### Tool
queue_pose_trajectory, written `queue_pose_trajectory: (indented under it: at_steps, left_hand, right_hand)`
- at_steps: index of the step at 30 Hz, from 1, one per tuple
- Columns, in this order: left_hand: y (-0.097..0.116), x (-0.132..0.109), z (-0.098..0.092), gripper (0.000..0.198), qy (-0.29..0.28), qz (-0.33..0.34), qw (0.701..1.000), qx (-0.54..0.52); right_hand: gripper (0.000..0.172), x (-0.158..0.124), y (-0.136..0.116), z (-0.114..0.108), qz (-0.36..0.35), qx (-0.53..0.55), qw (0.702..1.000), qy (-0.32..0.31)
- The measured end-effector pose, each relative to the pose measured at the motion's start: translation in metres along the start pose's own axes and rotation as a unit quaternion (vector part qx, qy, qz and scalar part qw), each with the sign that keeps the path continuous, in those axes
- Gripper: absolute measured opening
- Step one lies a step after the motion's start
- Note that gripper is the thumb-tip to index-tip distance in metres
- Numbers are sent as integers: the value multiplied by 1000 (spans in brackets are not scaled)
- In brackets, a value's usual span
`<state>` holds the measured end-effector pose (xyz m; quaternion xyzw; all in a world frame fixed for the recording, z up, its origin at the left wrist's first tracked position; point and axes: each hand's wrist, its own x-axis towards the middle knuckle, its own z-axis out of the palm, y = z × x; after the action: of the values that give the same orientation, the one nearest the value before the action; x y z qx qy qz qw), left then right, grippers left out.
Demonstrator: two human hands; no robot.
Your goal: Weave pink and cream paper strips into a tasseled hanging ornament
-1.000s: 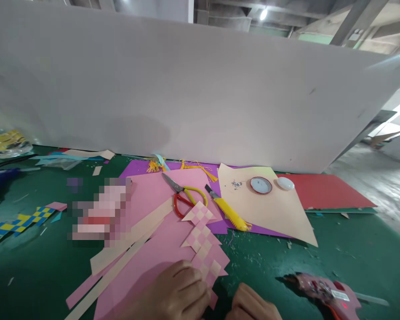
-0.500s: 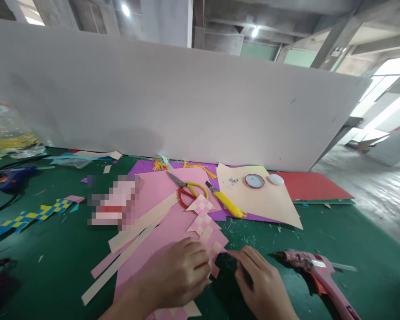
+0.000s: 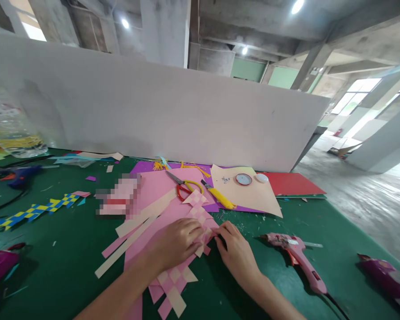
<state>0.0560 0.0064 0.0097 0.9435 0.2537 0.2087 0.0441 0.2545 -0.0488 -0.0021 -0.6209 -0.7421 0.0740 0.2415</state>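
Observation:
A woven pink and cream paper strip with a zigzag edge runs from the scissors toward me, partly over pink paper sheets. My left hand lies across its middle, fingers curled and closed on it, covering part of the weave. At the strip's right edge, my right hand pinches a small pink paper end between thumb and fingers. Loose cream strips lie left of my left hand. Scissors with red and yellow handles rest just beyond the woven strip, beside a yellow utility knife.
A pink glue gun lies to the right, a purple tool farther right. At left are a blue and yellow woven strip, a blue glue gun and a pixelated item. A white panel stands behind.
My right hand has moved in against the woven strip's edge, its fingers closing on the pink end. My left hand stays on the strip. The camera view has shifted, showing more of the near strip.

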Motion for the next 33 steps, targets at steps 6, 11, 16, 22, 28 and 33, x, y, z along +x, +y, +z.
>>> queue_pose_trajectory:
  at_steps: [6,11,16,22,28,33]
  left_hand:
    - [1,1,-3,22,2,6,1000,-11]
    - [2,1,-4,21,-16,-6,1000,-18]
    - [3,1,-4,25,-23,-22,999,-13]
    - [3,2,-2,30,-30,-34,999,10]
    - [1,1,1,35,-21,-48,998,24]
    - [-2,1,6,29,-12,-21,999,29]
  right_hand:
    - [11,18,-6,-1,91,200,975,-42]
    - [13,29,-3,-5,140,273,949,-79]
    - [23,25,12,-23,174,337,918,-110]
    - [27,19,25,-54,177,568,804,11]
    - [20,17,28,-52,96,376,921,44]
    - [20,11,16,-24,-78,116,988,-65]
